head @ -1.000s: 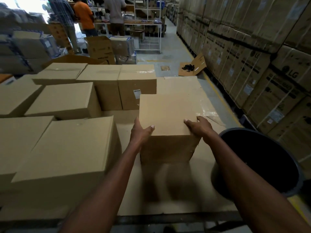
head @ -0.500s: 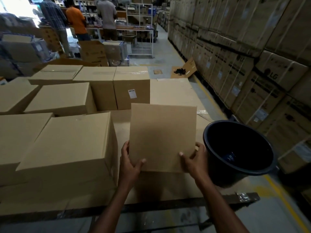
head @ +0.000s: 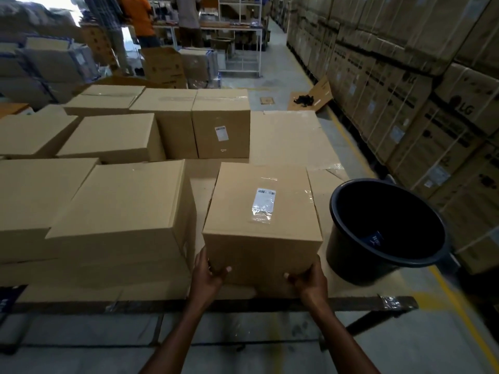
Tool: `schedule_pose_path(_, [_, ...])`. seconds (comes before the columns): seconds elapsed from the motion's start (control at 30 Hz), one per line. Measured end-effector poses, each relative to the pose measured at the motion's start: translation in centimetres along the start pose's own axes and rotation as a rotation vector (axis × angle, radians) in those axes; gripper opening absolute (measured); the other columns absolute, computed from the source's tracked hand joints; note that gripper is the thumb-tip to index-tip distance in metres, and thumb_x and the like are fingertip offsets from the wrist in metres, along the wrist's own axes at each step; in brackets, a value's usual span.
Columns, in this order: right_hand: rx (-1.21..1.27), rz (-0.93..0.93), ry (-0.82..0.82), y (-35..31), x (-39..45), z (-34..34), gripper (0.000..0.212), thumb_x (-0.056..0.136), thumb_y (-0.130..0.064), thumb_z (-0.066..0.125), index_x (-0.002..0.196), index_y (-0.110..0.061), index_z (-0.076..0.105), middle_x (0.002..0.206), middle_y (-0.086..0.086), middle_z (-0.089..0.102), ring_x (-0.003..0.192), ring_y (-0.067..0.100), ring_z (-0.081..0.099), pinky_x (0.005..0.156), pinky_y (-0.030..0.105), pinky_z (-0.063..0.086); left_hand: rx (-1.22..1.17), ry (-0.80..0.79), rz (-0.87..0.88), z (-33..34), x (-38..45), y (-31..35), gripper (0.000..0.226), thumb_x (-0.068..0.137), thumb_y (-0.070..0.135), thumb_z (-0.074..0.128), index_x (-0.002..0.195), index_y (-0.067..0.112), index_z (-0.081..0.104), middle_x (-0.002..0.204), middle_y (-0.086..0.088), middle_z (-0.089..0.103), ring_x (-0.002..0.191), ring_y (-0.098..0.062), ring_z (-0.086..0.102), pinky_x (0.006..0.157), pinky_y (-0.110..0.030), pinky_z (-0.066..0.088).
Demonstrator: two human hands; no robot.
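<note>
A sealed brown cardboard box (head: 259,217) with a white label under clear tape on its top sits near the front edge of a cardboard-covered platform (head: 286,136). My left hand (head: 209,271) grips its lower left corner, thumb on the near face. My right hand (head: 309,279) grips the lower right corner the same way. The fingers behind the box are hidden.
Several larger brown boxes (head: 121,209) fill the platform to the left and behind. A black bucket (head: 386,230) stands at the platform's right front corner. Stacked LG cartons (head: 432,103) wall the right aisle. Three people (head: 137,17) stand at tables far back.
The box has been turned over toward me, so the labelled face now points up. Both hands moved from its top edge down to its lower near corners.
</note>
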State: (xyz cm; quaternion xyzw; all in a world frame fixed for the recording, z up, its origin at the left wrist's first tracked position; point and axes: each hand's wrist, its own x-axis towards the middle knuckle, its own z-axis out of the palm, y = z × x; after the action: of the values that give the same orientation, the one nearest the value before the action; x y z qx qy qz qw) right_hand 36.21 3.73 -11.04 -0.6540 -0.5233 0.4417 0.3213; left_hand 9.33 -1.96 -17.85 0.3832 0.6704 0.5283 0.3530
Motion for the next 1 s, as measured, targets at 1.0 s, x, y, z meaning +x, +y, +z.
schedule_pose_path(1.0, [-0.67,-0.868,-0.27,-16.7,1.6,-1.1,0.029,0.089,-0.043,0.077,0.114,-0.029,0.078,0.107,-0.003,0.067,0.097,0.019,0.06,0.073,0.037,0.053,0.818,-0.009,0.33,0.1,0.8,18.0,0.052,0.101,0.043,0.038,0.152,0.033,0.045,0.165,0.004,0.035,0.155,-0.016,0.023,0.123,-0.05,0.016])
